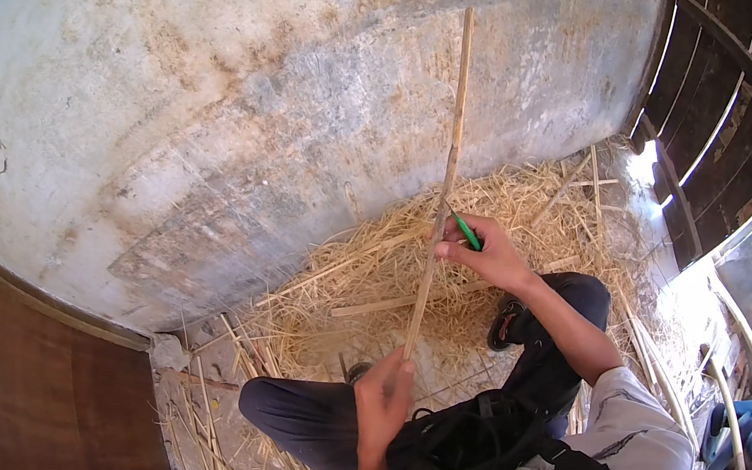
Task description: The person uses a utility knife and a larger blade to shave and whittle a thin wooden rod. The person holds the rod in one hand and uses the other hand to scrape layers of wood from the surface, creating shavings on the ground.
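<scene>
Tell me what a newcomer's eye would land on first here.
The long bamboo stick rising diagonally at centre, gripped low by the left hand and midway by the right hand, which also holds a green-handled tool. Beneath lies a heap of straw-like shavings against a stained grey wall.

Concrete floor [187, 370] bears a straw heap [481, 219] and loose bamboo strips [208, 445].

Wall [279, 104]: rough plaster, grey-white, stained brown and dark in patches. Floor [193, 379]: bare concrete, heaped with dry straw [380, 263], loose cane strips [224, 452] scattered at left. Left: brown board panel [41, 402]. Right: dark slatted wooden door [714, 87], bright daylight through gaps.
</scene>
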{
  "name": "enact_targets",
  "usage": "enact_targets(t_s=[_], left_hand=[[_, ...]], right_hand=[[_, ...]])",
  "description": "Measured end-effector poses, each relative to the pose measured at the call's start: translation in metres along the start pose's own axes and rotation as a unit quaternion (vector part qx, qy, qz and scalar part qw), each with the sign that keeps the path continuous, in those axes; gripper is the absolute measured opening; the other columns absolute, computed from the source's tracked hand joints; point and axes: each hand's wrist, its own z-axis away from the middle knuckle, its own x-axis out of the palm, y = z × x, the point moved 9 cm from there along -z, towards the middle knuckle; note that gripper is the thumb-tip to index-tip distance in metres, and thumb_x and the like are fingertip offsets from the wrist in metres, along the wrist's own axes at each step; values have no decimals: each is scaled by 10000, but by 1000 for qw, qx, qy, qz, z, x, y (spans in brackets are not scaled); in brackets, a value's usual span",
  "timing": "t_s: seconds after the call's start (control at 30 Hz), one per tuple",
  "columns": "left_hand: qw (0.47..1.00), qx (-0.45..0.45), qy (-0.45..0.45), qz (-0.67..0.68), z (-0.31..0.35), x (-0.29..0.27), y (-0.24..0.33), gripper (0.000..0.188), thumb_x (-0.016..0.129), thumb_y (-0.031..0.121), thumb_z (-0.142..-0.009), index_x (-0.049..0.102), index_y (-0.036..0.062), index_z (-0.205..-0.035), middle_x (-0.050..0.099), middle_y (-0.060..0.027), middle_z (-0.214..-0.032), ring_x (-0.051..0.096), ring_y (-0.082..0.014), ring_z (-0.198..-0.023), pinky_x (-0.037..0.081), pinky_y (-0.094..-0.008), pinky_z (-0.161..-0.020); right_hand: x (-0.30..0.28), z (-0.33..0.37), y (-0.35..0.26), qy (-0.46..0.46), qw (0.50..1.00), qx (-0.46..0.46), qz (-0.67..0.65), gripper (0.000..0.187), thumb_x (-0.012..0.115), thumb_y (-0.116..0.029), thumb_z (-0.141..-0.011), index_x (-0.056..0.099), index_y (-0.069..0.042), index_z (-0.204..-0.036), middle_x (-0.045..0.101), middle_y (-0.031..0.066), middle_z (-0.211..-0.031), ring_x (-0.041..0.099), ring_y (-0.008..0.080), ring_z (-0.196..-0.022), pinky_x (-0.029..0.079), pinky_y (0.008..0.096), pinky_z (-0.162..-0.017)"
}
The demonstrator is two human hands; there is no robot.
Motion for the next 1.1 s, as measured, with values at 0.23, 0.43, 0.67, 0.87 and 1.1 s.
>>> enact_targets(t_s=[0.23,0.43,0.67,0.87,1.1], left_hand=[[992,78,26,-96,-10,-8,5,321,723,159,-973,682,-44,-1217,697,-151,-891,665,-248,-758,524,-358,-710],[984,71,51,-155,-14,-7,34,320,726,146,-961,674,-29,-1223,708,-197,-894,690,-348,-767,533,-388,-719],[989,27,44,-139,-20,-11,9,300,739,169,-955,693,-13,-1189,711,-225,-851,689,-364,-722,524,-394,-684],[977,20,27,-212,-23,-8,21,352,769,191,-927,698,14,-1222,731,-234,-939,712,-389,-837,542,-415,-769],[976,46,61,-205,-33,-9,39,360,771,184,-924,697,6,-1228,737,-245,-1021,719,-412,-955,547,-432,-839]], right_hand=[[6,1,14,-24,998,29,46,268,764,-180,-968,697,9,-1145,750,46,-892,713,98,-868,543,280,-772],[16,1,14,-55,996,43,49,307,718,-92,-990,674,18,-1274,742,33,-944,712,103,-934,548,275,-849],[20,4,6,-59,996,53,50,366,766,-113,-956,692,-12,-1299,661,-53,-801,567,24,-734,448,224,-679],[22,5,2,-54,993,60,81,407,793,-127,-936,692,-30,-1318,650,-66,-786,541,13,-722,437,221,-668],[27,7,5,-61,994,50,81,436,804,-121,-920,685,-51,-1334,685,-55,-812,539,9,-731,444,219,-679]])
